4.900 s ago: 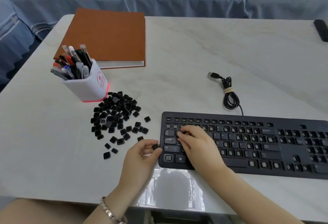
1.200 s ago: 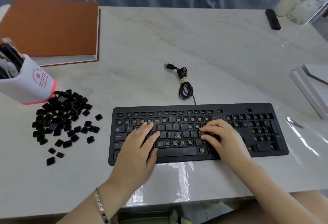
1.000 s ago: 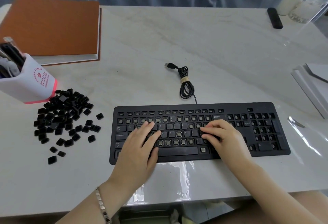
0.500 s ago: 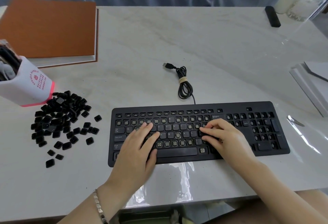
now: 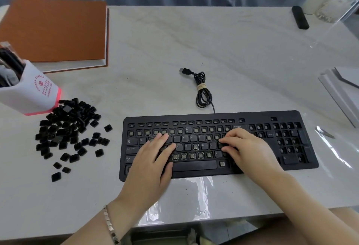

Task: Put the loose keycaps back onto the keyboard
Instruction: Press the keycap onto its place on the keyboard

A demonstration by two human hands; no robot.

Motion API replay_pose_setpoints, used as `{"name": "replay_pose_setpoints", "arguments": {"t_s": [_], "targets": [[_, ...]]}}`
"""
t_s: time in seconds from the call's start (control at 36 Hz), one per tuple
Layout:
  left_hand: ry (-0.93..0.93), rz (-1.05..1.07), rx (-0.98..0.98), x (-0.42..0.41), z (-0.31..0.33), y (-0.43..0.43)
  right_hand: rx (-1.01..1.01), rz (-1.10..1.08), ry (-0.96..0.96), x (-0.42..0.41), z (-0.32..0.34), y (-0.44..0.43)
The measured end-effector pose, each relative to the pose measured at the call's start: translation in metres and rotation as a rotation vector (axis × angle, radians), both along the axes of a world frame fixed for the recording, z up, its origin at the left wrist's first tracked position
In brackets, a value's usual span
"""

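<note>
Keyboard (image 5: 258, 115): lies on the table (image 5: 233, 50) at the person's edge. Many sockets are bare and show pale stubs; a few letter keys are capped.
Loose keycaps (image 5: 68, 126): heaped at 9 o'clock of the keyboard and well apart from it, with stragglers trailing toward 6 o'clock. This probably keeps them within the left hand's reach.
Left hand (image 5: 151, 163): grip slack, fingers straight and flat across the left letter keys, holding nothing. It likely steadies the board.
Right hand (image 5: 250, 147): fingers arched, tips pressing keys at the right end of the letter block. No cap is seen pinched; it is probably seating one.
Progress: judged early, since most caps are still in the heap.
Cable (image 5: 202, 89): coiled, tied and unplugged at 12 o'clock, so key presses do nothing.
Pen holder (image 5: 33, 93): touches the heap at 11 o'clock.
</note>
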State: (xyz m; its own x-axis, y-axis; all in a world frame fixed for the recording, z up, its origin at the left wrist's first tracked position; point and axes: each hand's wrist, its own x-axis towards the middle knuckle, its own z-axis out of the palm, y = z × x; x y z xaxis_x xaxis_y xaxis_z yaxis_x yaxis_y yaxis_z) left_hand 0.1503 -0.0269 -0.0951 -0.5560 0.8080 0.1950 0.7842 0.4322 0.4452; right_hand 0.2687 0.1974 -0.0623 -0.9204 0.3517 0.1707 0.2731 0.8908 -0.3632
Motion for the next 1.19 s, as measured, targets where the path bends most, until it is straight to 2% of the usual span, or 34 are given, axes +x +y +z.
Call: {"name": "replay_pose_setpoints", "arguments": {"t_s": [0.19, 0.31, 0.39, 0.47, 0.53, 0.58, 0.61, 0.69, 0.86, 1.03, 1.11, 1.19], "targets": [[0.003, 0.004, -0.011, 0.0, 0.0, 0.0, 0.066, -0.054, -0.026, -0.004, 0.003, -0.008], [0.005, 0.004, -0.001, 0.0, 0.0, 0.001, 0.021, -0.132, -0.15, -0.006, 0.008, -0.014], [0.007, 0.0, 0.006, 0.0, 0.0, 0.001, 0.035, -0.164, -0.117, 0.001, 0.002, -0.015], [0.006, -0.01, 0.013, -0.001, 0.0, 0.0, -0.216, -0.178, -0.185, 0.006, 0.0, -0.018], [0.009, -0.018, 0.015, -0.001, -0.001, 0.0, -0.24, -0.157, -0.172, 0.011, -0.009, -0.016], [0.01, -0.02, 0.017, -0.002, -0.002, 0.0, -0.191, -0.106, -0.203, 0.011, -0.007, -0.02], [0.008, -0.02, 0.02, -0.002, -0.002, 0.0, -0.103, -0.069, -0.205, 0.013, -0.006, -0.019], [0.008, -0.021, 0.025, -0.001, -0.003, 0.001, 0.084, -0.038, -0.071, 0.017, -0.014, -0.019], [-0.005, -0.02, 0.0, -0.001, 0.001, 0.0, 0.093, -0.028, -0.051, 0.014, -0.012, -0.019], [-0.092, 0.015, 0.063, -0.009, 0.015, -0.008, -0.014, -0.104, -0.123, -0.018, 0.02, -0.03], [-0.064, 0.165, 0.105, -0.024, 0.022, -0.026, -0.191, -0.083, -0.198, -0.042, 0.025, -0.047], [-0.064, 0.359, 0.043, -0.043, 0.022, -0.052, -0.32, 0.012, -0.199, -0.07, 0.027, -0.074]]}}
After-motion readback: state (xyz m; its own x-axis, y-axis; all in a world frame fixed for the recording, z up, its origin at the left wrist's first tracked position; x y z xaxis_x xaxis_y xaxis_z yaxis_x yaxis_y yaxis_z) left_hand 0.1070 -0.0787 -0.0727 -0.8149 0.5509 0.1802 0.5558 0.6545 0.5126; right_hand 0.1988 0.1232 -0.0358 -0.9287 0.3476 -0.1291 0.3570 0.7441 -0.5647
